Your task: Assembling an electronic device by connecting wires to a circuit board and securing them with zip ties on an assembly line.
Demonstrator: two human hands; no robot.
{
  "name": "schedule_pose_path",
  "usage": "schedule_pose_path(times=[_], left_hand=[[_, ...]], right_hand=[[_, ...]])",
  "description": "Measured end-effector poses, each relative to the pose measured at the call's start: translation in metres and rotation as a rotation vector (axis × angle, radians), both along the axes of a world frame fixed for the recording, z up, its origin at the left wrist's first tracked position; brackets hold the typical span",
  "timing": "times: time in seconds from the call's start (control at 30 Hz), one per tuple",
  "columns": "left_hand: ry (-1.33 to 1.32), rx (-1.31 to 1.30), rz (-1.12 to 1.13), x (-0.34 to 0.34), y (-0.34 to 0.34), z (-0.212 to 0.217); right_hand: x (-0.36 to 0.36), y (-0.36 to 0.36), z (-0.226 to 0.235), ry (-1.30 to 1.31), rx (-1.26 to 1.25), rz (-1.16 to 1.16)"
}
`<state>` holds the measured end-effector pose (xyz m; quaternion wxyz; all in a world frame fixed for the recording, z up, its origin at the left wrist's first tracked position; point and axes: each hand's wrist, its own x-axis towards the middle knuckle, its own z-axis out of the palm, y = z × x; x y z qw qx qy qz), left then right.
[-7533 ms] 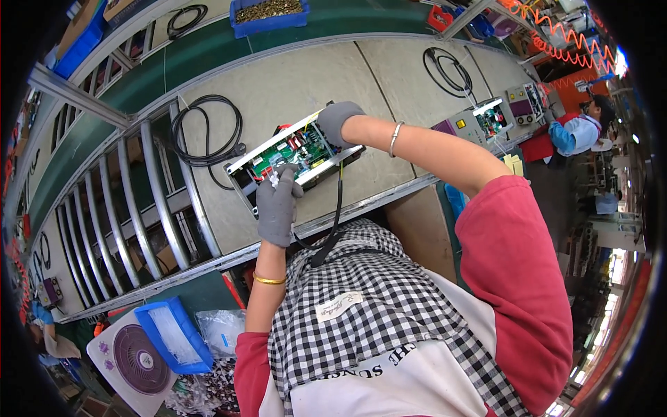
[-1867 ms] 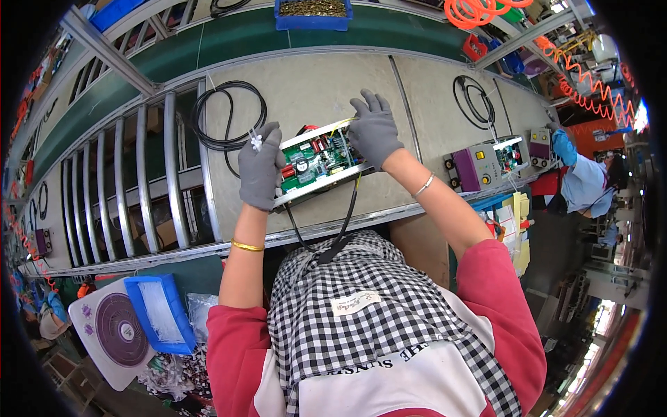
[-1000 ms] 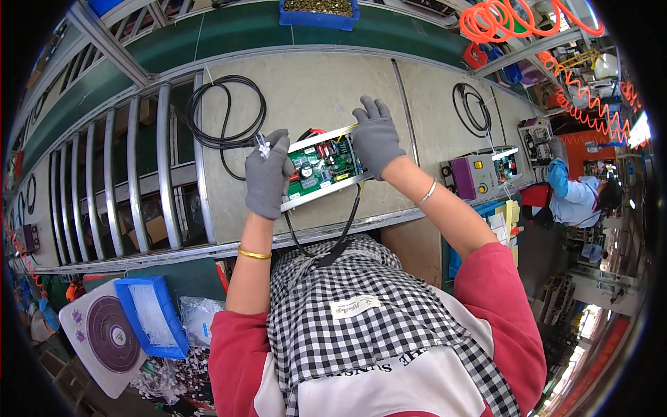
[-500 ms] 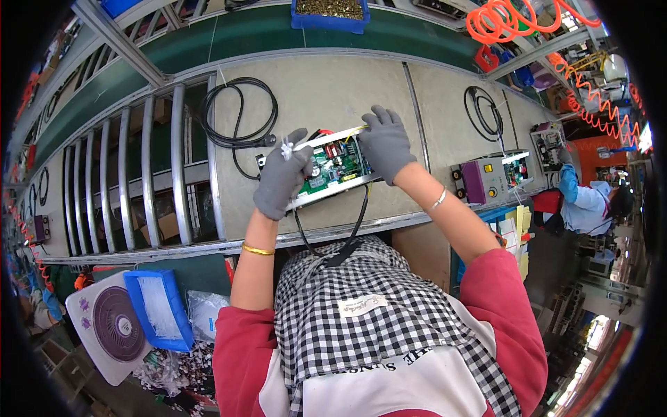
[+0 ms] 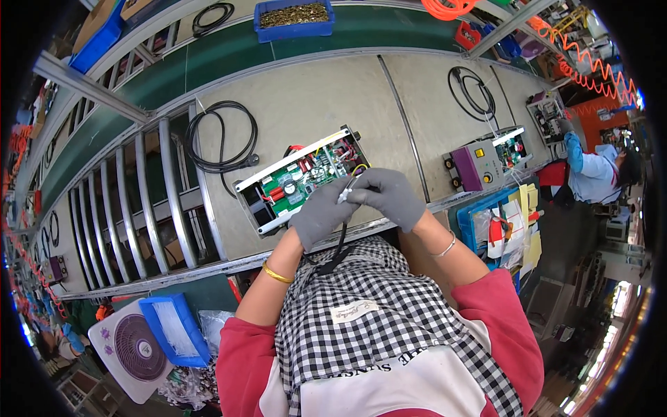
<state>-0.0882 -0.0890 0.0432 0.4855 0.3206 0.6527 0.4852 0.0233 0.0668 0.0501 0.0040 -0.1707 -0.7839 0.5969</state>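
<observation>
An open electronic unit lies on the bench, its green circuit board, red parts and white side rails exposed. Both gloved hands meet at its near right edge, fingertips touching. My left hand pinches a small white cable tie from the left. From the right, my right hand closes its fingers on the same spot, by the thin wires leaving the unit. A black cable hangs from under the hands over the bench edge onto the checked apron. The gloves partly hide the tie and wires.
A coiled black cord lies left of the unit. Toward the right stand a purple-fronted unit and another coiled cord. Metal rollers adjoin the bench at left. A co-worker is at far right.
Both hands have left the unit's ends and come together at its near right side. The white tie moved rightward with my left hand. The unit now sits more tilted, its right end farther away.
</observation>
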Motion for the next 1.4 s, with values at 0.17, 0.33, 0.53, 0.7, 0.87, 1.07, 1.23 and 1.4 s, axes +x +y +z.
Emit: schedule_pose_path(times=[0.17,0.33,0.53,0.7,0.87,1.07,1.23,1.4], left_hand=[[0.060,-0.076,0.113,-0.010,0.014,-0.004],[0.094,-0.086,0.442,-0.030,0.021,-0.016],[0.102,-0.085,0.486,-0.033,0.024,-0.023],[0.197,-0.165,0.451,-0.029,0.020,-0.019],[-0.045,-0.142,0.268,-0.005,0.022,-0.009],[-0.110,-0.241,0.348,0.002,0.027,-0.006],[-0.146,-0.285,0.419,0.004,0.033,-0.012],[-0.055,-0.310,0.395,0.005,0.036,-0.008]], right_hand=[[0.001,0.032,0.013,-0.048,-0.073,-0.134],[-0.019,0.074,0.036,0.200,-0.167,-0.473],[-0.058,0.095,0.031,0.233,0.483,-0.207],[-0.081,0.094,0.031,0.251,0.665,-0.049],[-0.100,0.107,0.036,0.236,0.750,-0.033],[-0.110,0.106,0.019,0.173,0.670,0.135],[-0.124,0.111,-0.005,0.082,0.493,0.233],[-0.140,0.107,-0.003,0.018,0.441,0.336]])
